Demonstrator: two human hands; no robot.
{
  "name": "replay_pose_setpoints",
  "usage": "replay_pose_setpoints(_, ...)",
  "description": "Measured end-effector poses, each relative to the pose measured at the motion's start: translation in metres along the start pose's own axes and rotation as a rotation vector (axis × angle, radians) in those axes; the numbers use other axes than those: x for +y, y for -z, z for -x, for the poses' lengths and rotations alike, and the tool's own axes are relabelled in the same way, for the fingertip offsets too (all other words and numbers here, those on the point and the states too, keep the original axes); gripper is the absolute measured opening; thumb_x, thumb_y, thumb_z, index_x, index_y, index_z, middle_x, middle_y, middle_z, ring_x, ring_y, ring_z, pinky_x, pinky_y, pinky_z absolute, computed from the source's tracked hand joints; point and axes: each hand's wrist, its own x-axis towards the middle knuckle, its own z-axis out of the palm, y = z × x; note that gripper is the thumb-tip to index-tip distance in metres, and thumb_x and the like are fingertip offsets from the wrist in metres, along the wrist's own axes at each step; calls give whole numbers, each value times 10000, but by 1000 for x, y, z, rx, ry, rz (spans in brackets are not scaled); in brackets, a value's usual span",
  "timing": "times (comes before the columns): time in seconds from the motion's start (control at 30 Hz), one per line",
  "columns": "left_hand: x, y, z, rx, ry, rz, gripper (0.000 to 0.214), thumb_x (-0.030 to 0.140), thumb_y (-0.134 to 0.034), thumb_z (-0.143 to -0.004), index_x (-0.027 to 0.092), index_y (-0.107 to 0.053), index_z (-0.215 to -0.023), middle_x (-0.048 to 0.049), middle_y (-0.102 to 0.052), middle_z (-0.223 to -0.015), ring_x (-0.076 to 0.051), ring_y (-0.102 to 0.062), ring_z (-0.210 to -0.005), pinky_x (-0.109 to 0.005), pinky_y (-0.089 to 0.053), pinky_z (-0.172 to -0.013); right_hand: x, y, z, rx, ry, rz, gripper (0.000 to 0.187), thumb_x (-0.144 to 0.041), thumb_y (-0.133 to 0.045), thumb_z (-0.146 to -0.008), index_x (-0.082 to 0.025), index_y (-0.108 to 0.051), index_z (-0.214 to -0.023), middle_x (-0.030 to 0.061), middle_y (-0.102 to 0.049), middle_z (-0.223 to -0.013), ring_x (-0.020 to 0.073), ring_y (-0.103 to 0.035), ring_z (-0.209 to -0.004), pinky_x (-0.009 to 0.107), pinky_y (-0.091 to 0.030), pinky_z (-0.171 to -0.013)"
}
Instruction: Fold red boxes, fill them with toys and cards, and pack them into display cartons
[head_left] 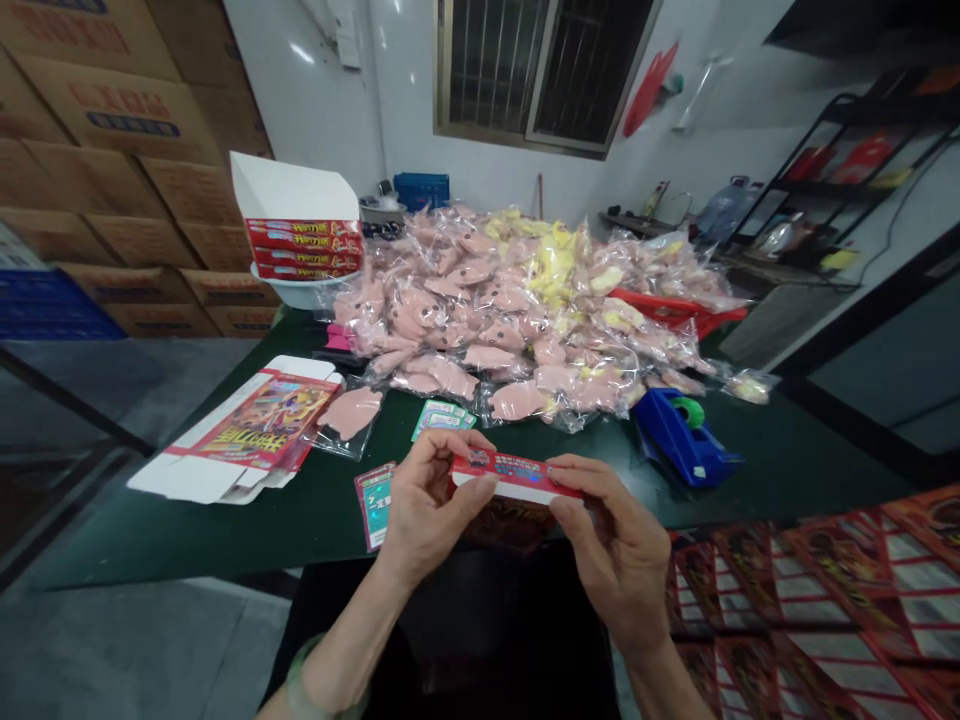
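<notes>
My left hand and my right hand both pinch a folded red printed cardboard box by its ends, above the table's front edge. Its lower side shows white card, and the part under my hands is hard to make out. Just left of my left hand, a printed trading card lies on the dark green table. Farther ahead are several more cards and a pink item in a clear plastic bag. A flat, unfolded box blank lies to the left.
A large heap of bagged pink and yellow items covers the table's far half. A blue tape dispenser stands right of my hands. Red boxes sit in a white container at back left. Flat red blanks are stacked at lower right, with cardboard cartons along the left wall.
</notes>
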Motion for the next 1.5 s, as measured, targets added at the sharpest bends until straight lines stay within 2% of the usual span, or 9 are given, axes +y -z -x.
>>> replay_pose_setpoints(0.2,2,-6,0,56,-242,-223,90,206,-611,-801,179,-635,-884,-46,-662,-840,-160,-620,-804,-262,-492,-713,-14,0,-4,1,27,140,201,-108,-546,-840,-196,-606,-1010,32,-620,-895,136,-606,-801,246,-498,-703)
replay_pose_setpoints(0.33,8,-2,-5,-15,-157,-231,60,209,-614,-806,183,-667,-790,-36,-648,-768,-152,-591,-743,-264,-461,-674,-23,-2,-5,16,26,184,189,-93,-514,-851,-196,-630,-960,35,-608,-880,133,-603,-791,240,-499,-689)
replay_pose_setpoints(0.6,-8,12,-7,-109,-185,-42,153,302,-603,-817,193,-711,-816,-92,-646,-887,-198,-609,-821,-325,-498,-700,-2,-16,10,92,239,270,346,-91,-458,-867,-214,-553,-1176,106,-580,-1066,198,-591,-956,365,-538,-787)
replay_pose_setpoints(0.93,-15,9,-2,-157,-479,-307,329,96,-752,-659,198,-594,-929,-59,-650,-937,-185,-639,-863,-305,-546,-707,13,-31,27,103,280,250,476,-81,-460,-872,-248,-420,-1316,129,-436,-1330,217,-553,-1106,411,-514,-888)
replay_pose_setpoints(1.03,-19,8,0,-45,-582,-448,353,26,-734,-650,183,-589,-931,-41,-640,-922,-161,-634,-841,-279,-537,-693,30,-4,15,32,215,259,489,-214,-514,-867,-222,-383,-1338,148,-434,-1331,221,-569,-1074,372,-529,-828)
replay_pose_setpoints(1.17,-24,7,4,129,-658,-626,366,-8,-742,-610,164,-596,-899,-26,-634,-906,-131,-627,-772,-243,-510,-638,80,81,-21,370,-344,583,336,-342,-410,-896,-163,-567,-1132,98,-609,-1018,178,-613,-847,313,-508,-718)
replay_pose_setpoints(1.23,-25,6,6,136,-668,-646,346,14,-748,-611,166,-601,-884,-23,-635,-910,-126,-626,-755,-236,-501,-615,107,130,-42,414,-503,678,306,-314,-430,-872,-114,-644,-959,124,-624,-933,218,-596,-877,342,-481,-744)
replay_pose_setpoints(1.37,-27,6,4,135,-659,-632,326,39,-752,-620,167,-595,-876,-19,-636,-900,-119,-625,-739,-232,-495,-605,144,191,-71,221,-814,687,184,-301,-617,-798,-124,-659,-774,53,-640,-781,179,-608,-770,305,-482,-686)
replay_pose_setpoints(1.5,-28,8,1,149,-680,-653,318,61,-758,-624,165,-589,-873,-20,-633,-885,-116,-615,-726,-234,-496,-606,155,204,-79,26,-1061,575,232,-329,-566,-873,-127,-608,-979,30,-627,-966,155,-612,-823,323,-521,-720)
